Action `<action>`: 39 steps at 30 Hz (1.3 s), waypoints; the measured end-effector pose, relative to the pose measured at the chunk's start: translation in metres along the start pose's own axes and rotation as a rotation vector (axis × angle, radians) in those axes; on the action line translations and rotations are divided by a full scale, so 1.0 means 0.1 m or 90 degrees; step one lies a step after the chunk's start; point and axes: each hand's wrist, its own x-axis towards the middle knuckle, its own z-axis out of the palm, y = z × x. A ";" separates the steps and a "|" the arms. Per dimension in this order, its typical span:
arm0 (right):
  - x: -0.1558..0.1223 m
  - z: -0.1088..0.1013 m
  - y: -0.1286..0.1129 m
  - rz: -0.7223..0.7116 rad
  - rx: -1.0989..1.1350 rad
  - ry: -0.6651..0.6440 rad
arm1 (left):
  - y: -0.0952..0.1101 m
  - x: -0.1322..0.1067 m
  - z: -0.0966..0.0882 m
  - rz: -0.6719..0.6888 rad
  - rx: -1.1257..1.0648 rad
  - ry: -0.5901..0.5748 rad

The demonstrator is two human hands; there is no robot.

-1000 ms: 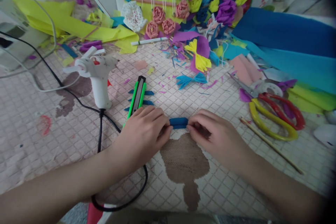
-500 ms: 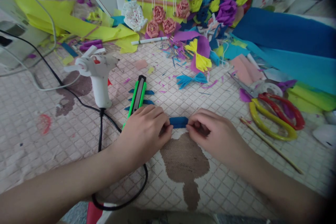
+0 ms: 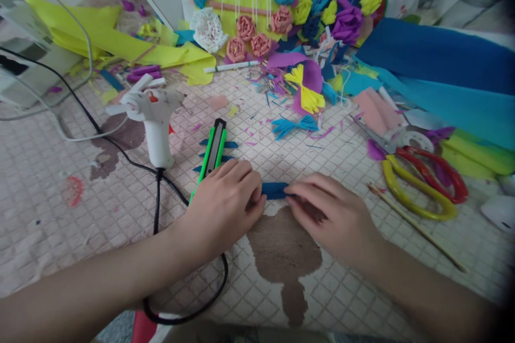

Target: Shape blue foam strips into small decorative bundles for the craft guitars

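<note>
Blue strip (image 3: 274,190): located between the two hands, near the middle of the counter (image 3: 96,236); whether it touches the surface cannot be determined. Left hand (image 3: 227,190): fingers grasping the strip's left end. Right hand (image 3: 333,209): fingers pinching its right end.

Cutter (image 3: 214,147): green, lying across short blue pieces (image 3: 230,144); its near end is hidden by the left hand. Glue gun (image 3: 156,134): white, upright, left of the cutter, black cord (image 3: 157,198) running from its base. Blue bow (image 3: 295,126): on the far side of the strip. Scissors (image 3: 434,215): right of the right hand, one handle yellow, one red. Stick (image 3: 418,228): between the scissors and the right forearm, lying diagonally.
</note>
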 end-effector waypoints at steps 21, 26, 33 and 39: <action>-0.06 -0.08 0.00 -0.102 -0.081 -0.103 | -0.01 0.00 -0.01 -0.005 -0.023 -0.012; -0.09 -0.13 0.02 -0.081 -0.066 -0.108 | -0.01 0.00 -0.02 0.000 -0.024 -0.013; -0.10 -0.13 0.03 -0.040 -0.028 -0.132 | -0.02 0.00 -0.04 0.023 -0.032 -0.025; -0.08 -0.14 0.04 -0.031 0.011 -0.130 | -0.04 -0.02 -0.04 0.032 -0.033 -0.021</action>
